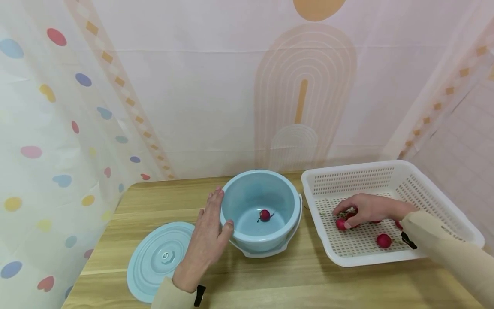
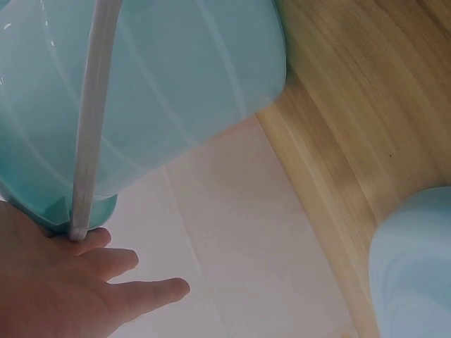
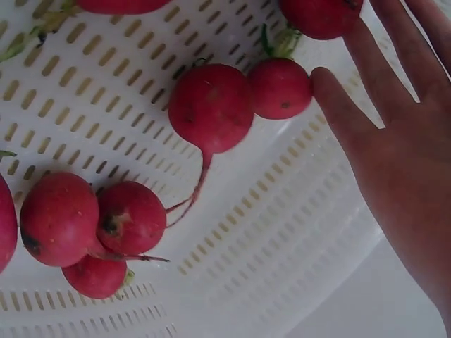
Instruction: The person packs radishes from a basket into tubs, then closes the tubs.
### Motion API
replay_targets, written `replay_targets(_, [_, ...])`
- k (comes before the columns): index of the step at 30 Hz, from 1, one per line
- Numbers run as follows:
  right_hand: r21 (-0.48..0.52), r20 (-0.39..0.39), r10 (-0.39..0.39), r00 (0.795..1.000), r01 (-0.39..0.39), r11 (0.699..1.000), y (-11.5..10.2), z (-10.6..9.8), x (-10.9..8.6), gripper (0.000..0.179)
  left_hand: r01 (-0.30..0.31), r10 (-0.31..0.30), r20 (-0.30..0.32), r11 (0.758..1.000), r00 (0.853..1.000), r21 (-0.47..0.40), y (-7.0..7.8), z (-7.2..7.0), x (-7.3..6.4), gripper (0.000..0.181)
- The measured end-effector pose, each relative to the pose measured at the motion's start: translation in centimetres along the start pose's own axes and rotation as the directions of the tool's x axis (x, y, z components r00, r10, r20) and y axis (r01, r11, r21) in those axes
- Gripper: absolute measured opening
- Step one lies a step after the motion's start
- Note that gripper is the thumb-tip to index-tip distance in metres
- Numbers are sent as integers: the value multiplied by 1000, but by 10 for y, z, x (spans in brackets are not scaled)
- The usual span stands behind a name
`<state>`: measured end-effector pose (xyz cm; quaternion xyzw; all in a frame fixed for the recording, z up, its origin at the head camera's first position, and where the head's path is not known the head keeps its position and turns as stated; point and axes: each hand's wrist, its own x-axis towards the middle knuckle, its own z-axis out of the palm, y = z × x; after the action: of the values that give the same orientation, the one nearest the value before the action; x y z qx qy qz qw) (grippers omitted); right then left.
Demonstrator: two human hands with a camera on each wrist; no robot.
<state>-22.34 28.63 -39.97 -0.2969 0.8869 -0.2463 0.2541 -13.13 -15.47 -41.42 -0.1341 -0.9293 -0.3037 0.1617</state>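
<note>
From my remote seat, I had the hands well apart. At lower centre, the left hand point(image 1: 208, 236) laid straight fingers against the rim of the blue bucket point(image 1: 258, 245), presumably to steady it. The lid point(image 1: 160, 259) lay at lower left, probably kept off to leave the mouth clear; a lone radish point(image 1: 264, 215) sat on the bucket's floor. At right, the right hand point(image 1: 364, 208) arched inside the white basket point(image 1: 355, 261), touching a red radish point(image 1: 340, 225); whether it pinched, I couldn't tell. Other radishes point(image 1: 384, 240) lay about, the walls likely stopping any roll. The wood-grained bench point(image 1: 270, 287) carried everything; patterned sheets point(image 1: 216, 86) filled the upper frame behind.
</note>
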Motion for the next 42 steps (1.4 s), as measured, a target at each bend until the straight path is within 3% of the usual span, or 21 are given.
replay_targets(13, [-19, 25, 5, 1000, -4, 1000, 6, 10, 5, 35, -8, 8, -7, 1000, 1000, -2, 1, 0, -1, 73])
replay_targets(25, [-83, 16, -100, 995, 101, 991, 9, 11, 7, 27, -13, 13, -13, 1000, 1000, -4, 2, -1, -2, 73])
replay_targets(35, [-88, -69, -74, 995, 68, 994, 7, -7, -9, 30, -16, 15, -13, 1000, 1000, -14, 2, 1, -2, 73])
replay_targets(42, [-145, -138, -123, 983, 103, 984, 0, -21, -20, 32, -12, 12, -18, 1000, 1000, -12, 2, 1, 0, 73])
